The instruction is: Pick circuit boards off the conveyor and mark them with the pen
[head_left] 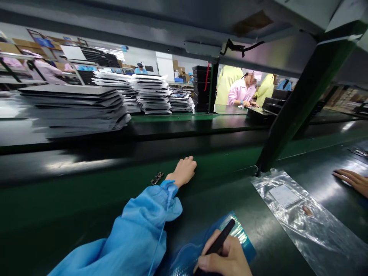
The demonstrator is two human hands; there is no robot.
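My left hand (pixel 184 170), in a blue sleeve with a cord at the wrist, reaches to the green strip at the work surface's far side. Its fingers curl away from me, so whatever they may hold is hidden. Just left of that wrist lie several small dark parts (pixel 157 178). Low in the view, my right hand (pixel 227 257) is closed around a slim black pen-shaped tool (pixel 221 235), its blunt end pointing up and right. Under this hand lies a shiny blue sheet (pixel 241 232) with a glittering pattern; the hand covers part of it.
A clear plastic bag (pixel 304 218) with a white label lies at right, near another person's hand (pixel 352 182). A slanted dark post (pixel 304 99) rises beside it. Stacked sheets (pixel 80 109) stand on the black surface beyond. A shelf (pixel 143 32) hangs overhead; people work behind.
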